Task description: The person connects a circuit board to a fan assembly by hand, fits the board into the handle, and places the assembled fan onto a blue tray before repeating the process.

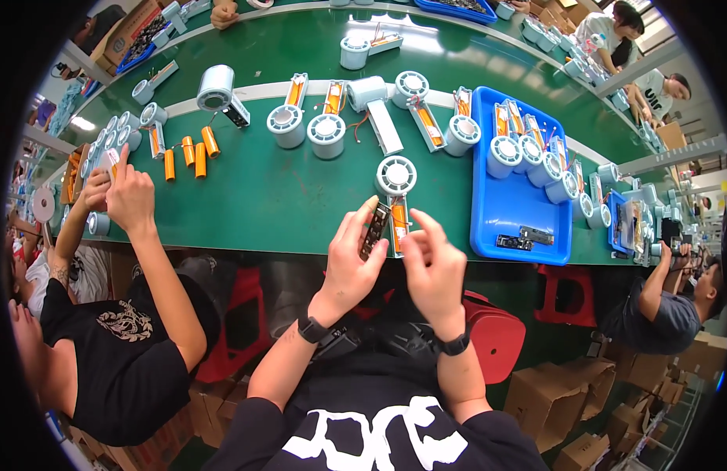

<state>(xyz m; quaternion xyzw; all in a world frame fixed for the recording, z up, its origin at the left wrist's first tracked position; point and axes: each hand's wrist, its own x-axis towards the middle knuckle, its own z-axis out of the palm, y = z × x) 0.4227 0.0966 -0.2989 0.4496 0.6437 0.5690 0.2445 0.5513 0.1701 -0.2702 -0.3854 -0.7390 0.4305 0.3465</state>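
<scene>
In front of me on the green bench lies a handheld fan, with a round pale-blue head (396,175) and an open white handle (399,228). An orange battery (399,213) and thin wires show in that handle. My left hand (350,255) grips a narrow black circuit board (375,231), tilted, just left of the handle. At the handle's right side, my right hand (435,265) has curled fingers, its thumb and fingertips against the edge; their exact contact is partly hidden.
A blue tray (520,224) at right holds several fans and black boards. More fans (326,135) stand beyond my hands. Loose orange batteries (201,159) lie at left, near a co-worker's hands (128,192). A red stool (495,334) stands below the bench edge.
</scene>
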